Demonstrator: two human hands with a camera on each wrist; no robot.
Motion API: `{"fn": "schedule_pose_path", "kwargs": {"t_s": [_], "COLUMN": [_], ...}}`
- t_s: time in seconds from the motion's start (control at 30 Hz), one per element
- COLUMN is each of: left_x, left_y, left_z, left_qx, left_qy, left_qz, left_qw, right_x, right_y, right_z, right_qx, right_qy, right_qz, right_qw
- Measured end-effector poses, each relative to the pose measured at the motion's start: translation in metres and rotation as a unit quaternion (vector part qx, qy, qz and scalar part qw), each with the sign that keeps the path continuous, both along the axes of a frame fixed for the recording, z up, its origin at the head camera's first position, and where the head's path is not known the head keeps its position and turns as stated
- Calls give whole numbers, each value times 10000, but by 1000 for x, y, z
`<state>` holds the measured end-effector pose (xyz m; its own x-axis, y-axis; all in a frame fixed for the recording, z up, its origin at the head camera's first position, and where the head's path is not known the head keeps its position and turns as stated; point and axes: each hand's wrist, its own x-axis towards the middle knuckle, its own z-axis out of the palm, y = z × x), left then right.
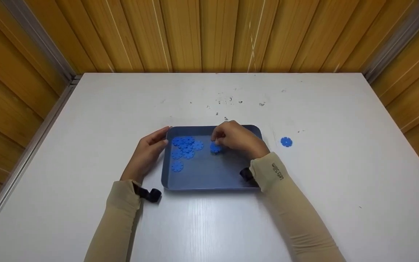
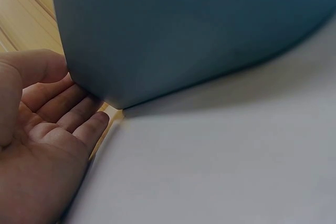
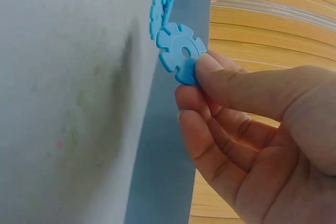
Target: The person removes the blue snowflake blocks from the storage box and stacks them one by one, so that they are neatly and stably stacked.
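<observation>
Nearest, the forearms are covered by tan fabric sleeves [image 1: 293, 207]; beyond them, a shallow rectangular blue-grey tray [image 1: 209, 178] is set on a white worktop [image 1: 206, 225]. Inside its left side, towards the person, a single blue, notched, flower-shaped disc [image 1: 177, 166] is seen. The tray's left wall is touched near the far corner by the left hand [image 1: 146, 153], its fingers extended and nothing gripped. Within the tray, a matching pinched disc [image 1: 215, 147] is held by its edge between thumb and index finger of the right hand [image 1: 239, 136], the gap closed to the disc's thickness; whether the tray's floor is touched cannot be told. To its left, an overlapping blue disc pile [image 1: 186, 149] is gathered. Since only a small part of the edge is gripped, the disc could be dropped by a slight twist; the pile could be spread if the tray were jolted by the left hand. Off to the right, a stray blue disc [image 1: 286, 141] could be brushed aside by the right arm. The worktop is backed by yellow-brown plank walls [image 1: 216, 36].
</observation>
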<state>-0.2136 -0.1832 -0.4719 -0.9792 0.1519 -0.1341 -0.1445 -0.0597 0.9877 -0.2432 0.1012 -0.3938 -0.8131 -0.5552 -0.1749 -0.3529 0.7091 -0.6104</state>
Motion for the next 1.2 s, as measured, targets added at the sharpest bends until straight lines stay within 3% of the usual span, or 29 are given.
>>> {"fn": "schedule_pose_path", "kwargs": {"t_s": [0.13,0.53,1.2], "left_x": [0,0,-1], "left_y": [1,0,1], "left_z": [-1,0,-1], "left_qx": [234,177,-12], "left_qy": [57,84,-77], "left_qz": [-9,-83,20], "left_qw": [9997,9998,10000], "right_x": [1,0,1], "right_y": [5,31,82], "right_z": [6,19,19], "right_qx": [-54,-347,-447], "right_qy": [-107,72,449], "right_qz": [-149,-279,-885], "right_qw": [9998,9990,9941]}}
